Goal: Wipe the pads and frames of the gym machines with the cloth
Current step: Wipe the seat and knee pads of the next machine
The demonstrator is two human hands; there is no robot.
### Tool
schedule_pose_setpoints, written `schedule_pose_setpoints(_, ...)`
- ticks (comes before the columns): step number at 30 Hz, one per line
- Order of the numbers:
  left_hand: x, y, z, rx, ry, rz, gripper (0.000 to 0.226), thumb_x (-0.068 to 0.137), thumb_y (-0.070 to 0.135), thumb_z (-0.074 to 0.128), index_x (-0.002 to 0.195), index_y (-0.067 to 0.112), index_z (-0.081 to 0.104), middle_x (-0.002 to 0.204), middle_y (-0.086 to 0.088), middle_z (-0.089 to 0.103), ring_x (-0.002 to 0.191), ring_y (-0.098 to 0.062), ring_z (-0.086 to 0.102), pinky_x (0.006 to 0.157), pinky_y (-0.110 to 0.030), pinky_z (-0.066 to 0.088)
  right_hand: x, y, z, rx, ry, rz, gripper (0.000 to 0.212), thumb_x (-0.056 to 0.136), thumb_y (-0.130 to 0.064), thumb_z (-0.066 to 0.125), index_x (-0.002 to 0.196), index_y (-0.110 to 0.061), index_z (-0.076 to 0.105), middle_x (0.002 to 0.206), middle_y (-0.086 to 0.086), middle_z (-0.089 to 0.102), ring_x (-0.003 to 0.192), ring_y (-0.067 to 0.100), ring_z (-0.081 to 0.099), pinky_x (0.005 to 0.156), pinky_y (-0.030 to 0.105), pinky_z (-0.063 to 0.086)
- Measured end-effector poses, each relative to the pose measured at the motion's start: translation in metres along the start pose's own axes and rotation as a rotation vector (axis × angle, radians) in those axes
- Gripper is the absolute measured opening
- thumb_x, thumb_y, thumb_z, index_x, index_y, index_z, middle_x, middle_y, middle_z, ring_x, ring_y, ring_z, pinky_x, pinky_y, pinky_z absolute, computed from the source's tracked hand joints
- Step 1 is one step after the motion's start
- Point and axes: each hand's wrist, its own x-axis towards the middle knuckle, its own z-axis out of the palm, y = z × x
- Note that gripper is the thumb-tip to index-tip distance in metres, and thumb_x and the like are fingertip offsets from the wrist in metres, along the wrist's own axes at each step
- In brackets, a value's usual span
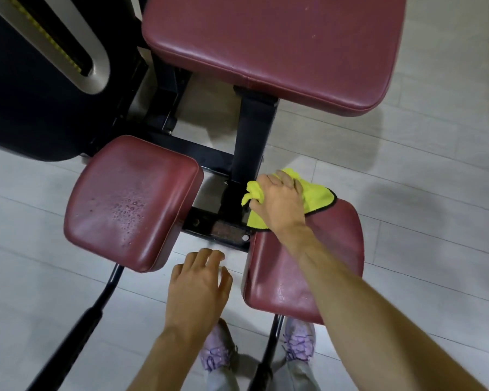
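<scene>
My right hand (pixel 280 203) grips a yellow cloth (pixel 316 197) and presses it on the far end of the right maroon pad (pixel 339 249), close to the black frame post (pixel 251 142). My left hand (pixel 198 286) hovers over the floor between the two small pads, fingers loosely curled, holding nothing. The left maroon pad (pixel 130 201) carries water droplets. A large maroon seat pad (pixel 277 43) lies beyond the post. A black frame plate (pixel 218 227) with bolts joins the two small pads.
A dark weight-stack housing (pixel 40 74) with a yellow-marked slot stands at the upper left. Black handle bars (pixel 96 311) slope down from the pads. My purple shoes (pixel 218 351) stand on the pale plank floor (pixel 421 165).
</scene>
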Motion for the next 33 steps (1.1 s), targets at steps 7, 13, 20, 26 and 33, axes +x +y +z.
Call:
schedule_pose_setpoints(7,-0.005,-0.015,-0.015,0.001,0.02,-0.001,0.029,0.091,0.036,0.042,0.102,0.022,0.065,0.098,0.005,0.065,0.088,-0.022,0.061,0.071,-0.038,0.049,-0.142,-0.002,0.039,-0.032,0.03,-0.418,0.045,0.089,-0.033,0.073,0.129,-0.02,0.057,0.138,-0.002,0.06,0.155,0.024,0.027,0.125,0.06,0.013)
schedule_pose_setpoints(13,-0.009,-0.024,-0.022,-0.033,0.02,0.0,0.024,0.094,0.033,0.047,0.105,0.021,0.065,0.101,0.005,0.066,0.091,-0.021,0.062,0.075,-0.037,0.05,-0.215,-0.006,0.07,-0.149,0.034,-0.486,0.044,0.09,-0.009,0.048,0.127,-0.027,0.065,0.156,-0.004,0.048,0.158,0.027,0.018,0.12,0.061,0.023)
schedule_pose_setpoints(20,-0.012,-0.037,-0.01,-0.003,-0.021,0.063,0.027,0.095,0.034,0.043,0.106,0.022,0.064,0.102,0.005,0.065,0.092,-0.023,0.061,0.074,-0.04,0.051,-0.11,-0.017,0.04,0.222,0.135,-0.052,0.053,0.091,-0.02,0.071,0.14,-0.026,0.053,0.165,-0.01,0.032,0.16,0.02,0.006,0.128,0.055,0.011)
schedule_pose_setpoints(26,-0.009,-0.025,-0.012,-0.05,0.002,0.023,0.021,0.086,0.015,0.069,0.107,0.017,0.065,0.1,0.002,0.064,0.088,-0.025,0.06,0.07,-0.04,0.051,-0.069,-0.019,0.036,0.225,0.157,0.078,0.053,0.096,-0.017,0.069,0.145,-0.024,0.051,0.168,-0.008,0.025,0.16,0.024,0.002,0.128,0.055,0.007)
schedule_pose_setpoints(33,-0.002,-0.008,-0.013,-0.078,-0.004,0.033,0.023,0.088,0.018,0.066,0.111,0.017,0.066,0.101,0.002,0.065,0.09,-0.022,0.061,0.072,-0.04,0.054,-0.135,-0.006,0.041,0.352,0.134,0.0,0.048,0.1,-0.026,0.062,0.146,-0.026,0.049,0.17,-0.013,0.02,0.16,0.016,0.007,0.125,0.058,0.022)
